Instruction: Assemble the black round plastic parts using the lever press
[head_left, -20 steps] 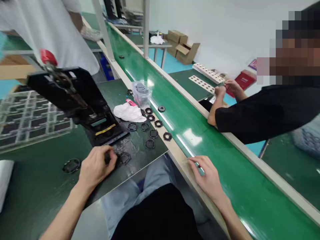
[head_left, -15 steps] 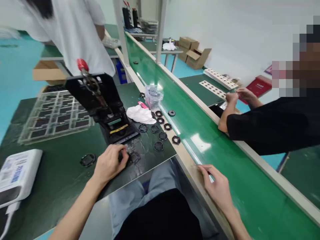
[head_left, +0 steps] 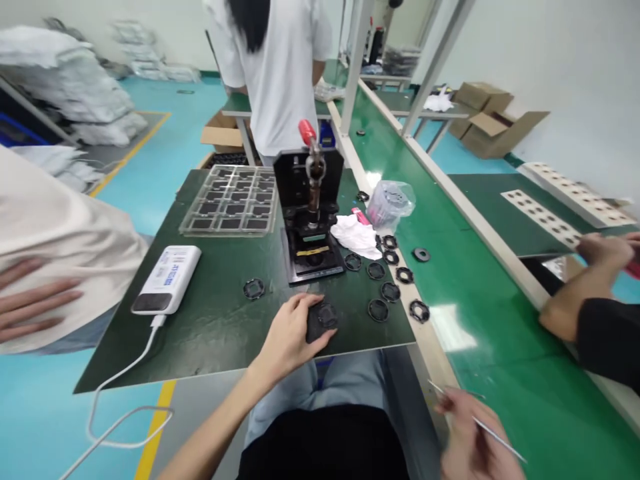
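Observation:
My left hand (head_left: 295,333) rests near the table's front edge, its thumb and fingers curved round a black piece (head_left: 323,321) with a round outline on top. Beyond it stands a black toggle-clamp press (head_left: 313,220) with a red-tipped lever and a yellow strip at its base. Over the conveyor's near rail, my right hand (head_left: 470,427) is closed on a thin silver metal tool (head_left: 500,439); its exact kind is unclear. Several black ring parts (head_left: 379,310) lie right of the press, and one black ring (head_left: 254,289) lies to its left.
A clear compartment tray (head_left: 227,225) and a white power bank (head_left: 167,280) with a cable are at left. White cloth (head_left: 356,235) and a bagged tub (head_left: 391,203) sit beside the green conveyor (head_left: 500,347). People are ahead, at left and at right.
The view has swung left, bringing in a person at the left. My left hand now lies round the black piece. My right hand has turned, showing more of the metal tool.

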The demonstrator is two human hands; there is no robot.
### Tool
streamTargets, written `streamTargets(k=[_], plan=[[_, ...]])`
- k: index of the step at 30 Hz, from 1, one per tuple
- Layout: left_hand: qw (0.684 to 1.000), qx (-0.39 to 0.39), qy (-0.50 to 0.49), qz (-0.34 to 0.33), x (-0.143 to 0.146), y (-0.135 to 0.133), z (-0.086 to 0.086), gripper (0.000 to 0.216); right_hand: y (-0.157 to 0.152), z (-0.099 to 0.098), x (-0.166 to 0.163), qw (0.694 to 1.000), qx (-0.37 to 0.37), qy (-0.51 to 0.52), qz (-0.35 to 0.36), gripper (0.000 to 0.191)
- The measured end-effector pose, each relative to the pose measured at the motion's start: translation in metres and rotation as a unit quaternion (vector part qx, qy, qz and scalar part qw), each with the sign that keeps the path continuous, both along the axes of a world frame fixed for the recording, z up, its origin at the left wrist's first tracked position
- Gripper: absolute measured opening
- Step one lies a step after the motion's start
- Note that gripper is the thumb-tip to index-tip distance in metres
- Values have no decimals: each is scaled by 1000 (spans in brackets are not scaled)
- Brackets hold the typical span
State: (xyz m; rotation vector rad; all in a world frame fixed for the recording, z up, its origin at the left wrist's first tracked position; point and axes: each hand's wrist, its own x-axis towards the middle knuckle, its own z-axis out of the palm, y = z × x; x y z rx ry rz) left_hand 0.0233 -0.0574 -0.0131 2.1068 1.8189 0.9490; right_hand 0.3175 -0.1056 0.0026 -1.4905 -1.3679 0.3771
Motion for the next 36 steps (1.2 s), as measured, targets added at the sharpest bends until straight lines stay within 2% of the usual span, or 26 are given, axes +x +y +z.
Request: streamTargets(k=[3, 6, 12, 15, 17, 20, 25, 32, 36], plan=[[1000, -20, -12, 1, 3, -4, -3, 51, 27, -6, -54, 985, -73, 122, 97, 25], [999, -29, -33, 8, 1, -3, -4, 53, 58, 0, -82, 968, -108, 164, 155, 24], [996, -33, -80, -9, -9, 1, -7, 52, 145, 12, -131, 970, 10, 63, 235, 18], [995, -37, -93, -16, -14, 0, -9, 53, 183, 6, -164, 955, 13, 31, 293, 18], [994, -42, -100, -22, -17, -1, -9, 52, 199, 0, -181, 945, 4, 13, 327, 18], [992, -49, -114, -33, -20, -1, -9, 53, 207, -7, -195, 937, 6, -28, 347, 18], [988, -53, -143, -37, -21, 0, -9, 54, 206, -12, -200, 942, 29, -91, 321, 21], [988, -54, -143, -39, -21, 0, -6, 54, 208, -14, -203, 940, 34, -100, 326, 23], [985, -60, -163, -13, -21, -1, -8, 54, 201, -4, -190, 952, 55, -47, 299, 23]])
